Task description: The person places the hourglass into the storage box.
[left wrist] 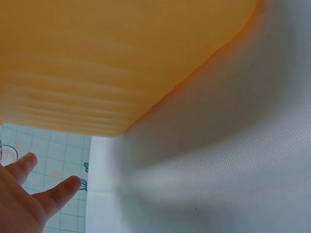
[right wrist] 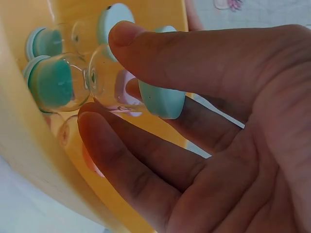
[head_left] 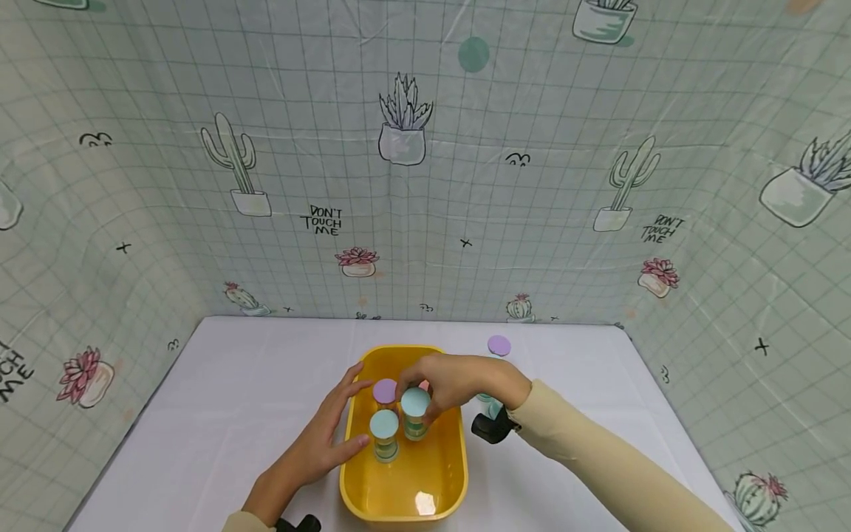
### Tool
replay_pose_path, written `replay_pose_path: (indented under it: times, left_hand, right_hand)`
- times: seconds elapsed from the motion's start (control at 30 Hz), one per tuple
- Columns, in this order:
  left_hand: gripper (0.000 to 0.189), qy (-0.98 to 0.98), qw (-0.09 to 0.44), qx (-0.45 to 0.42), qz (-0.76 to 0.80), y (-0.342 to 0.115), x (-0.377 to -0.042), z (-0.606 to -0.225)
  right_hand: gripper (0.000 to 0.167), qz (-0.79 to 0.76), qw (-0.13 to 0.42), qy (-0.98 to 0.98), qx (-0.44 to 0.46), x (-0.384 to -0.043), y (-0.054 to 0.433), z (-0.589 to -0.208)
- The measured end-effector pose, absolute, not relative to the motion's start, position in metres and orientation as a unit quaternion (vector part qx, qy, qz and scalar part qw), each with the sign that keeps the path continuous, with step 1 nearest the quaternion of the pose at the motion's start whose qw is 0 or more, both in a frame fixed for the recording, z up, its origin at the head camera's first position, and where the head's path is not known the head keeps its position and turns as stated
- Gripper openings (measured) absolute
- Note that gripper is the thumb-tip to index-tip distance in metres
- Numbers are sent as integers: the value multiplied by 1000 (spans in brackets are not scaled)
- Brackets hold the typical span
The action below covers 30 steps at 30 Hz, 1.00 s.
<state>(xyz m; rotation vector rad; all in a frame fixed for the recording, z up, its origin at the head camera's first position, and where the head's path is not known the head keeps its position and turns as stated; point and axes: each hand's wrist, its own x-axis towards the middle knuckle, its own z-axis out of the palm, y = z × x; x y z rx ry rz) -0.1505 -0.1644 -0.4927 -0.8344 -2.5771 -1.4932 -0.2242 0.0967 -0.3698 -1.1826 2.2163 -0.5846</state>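
Observation:
My right hand [head_left: 455, 380] reaches into a yellow tub [head_left: 402, 516] and grips a small clear jar [right wrist: 161, 102] with a pale teal lid. Thumb and fingers lie on either side of it. Right beneath that jar, in the right wrist view, is another teal-lidded jar [right wrist: 52, 85]. A second teal-topped stack [head_left: 384, 425] stands in front of it to the left, and a purple-lidded jar [head_left: 385, 391] behind. Part of a pink lid [head_left: 424, 385] shows under my right hand. Fingers spread, my left hand [head_left: 322, 436] is at the tub's left rim.
Another purple-lidded jar [head_left: 499, 345] stands on the white tabletop [head_left: 266, 384] beyond the tub's right side. Teal-lidded jars [head_left: 493, 408] are partly hidden behind my right wrist. A patterned cloth [head_left: 425, 199] encloses the back and sides.

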Motion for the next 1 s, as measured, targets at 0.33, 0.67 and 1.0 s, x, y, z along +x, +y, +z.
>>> replay_pose_path:
  times: [0.33, 0.67, 1.0]
  left_hand:
    - [68, -831, 24, -275, -484, -165, -152, -495]
    - [68, -832, 20, -269, -485, -165, -151, -493]
    - [67, -833, 13, -263, -487, -166, -151, -492]
  right_hand:
    - [38, -197, 292, 829, -435, -225, 91, -378]
    - [39, -176, 294, 834, -432, -226, 88, -384]
    - [39, -169, 300, 837, -424, -226, 86, -389]
